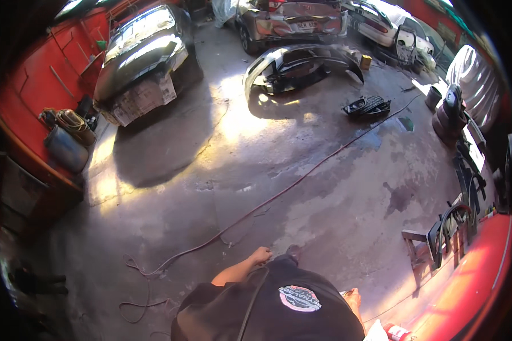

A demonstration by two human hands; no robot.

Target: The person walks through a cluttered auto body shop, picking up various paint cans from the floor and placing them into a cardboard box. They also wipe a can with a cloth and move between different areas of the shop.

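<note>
My left hand [260, 256] hangs beside the front of my dark shirt [256, 301], above the concrete floor. Its fingers look curled in; anything inside them is hidden. Past the shirt's right side, my right hand [353, 299] shows in part, its fingers bent. A small pale edge shows between that hand and the shirt, too little of it to name. Close below my right hand are a white crumpled thing [376, 331] and a red container with a white label [398, 332].
A red hose [279, 194] runs across the concrete floor, coiling near my left. Ahead lie a car bumper [293, 71] and a black grille part [367, 107]. A paper-masked car [145, 62] stands at left, a damaged car [290, 25] behind. Stacked tyres [448, 122] and a wooden stand [418, 241] line the right.
</note>
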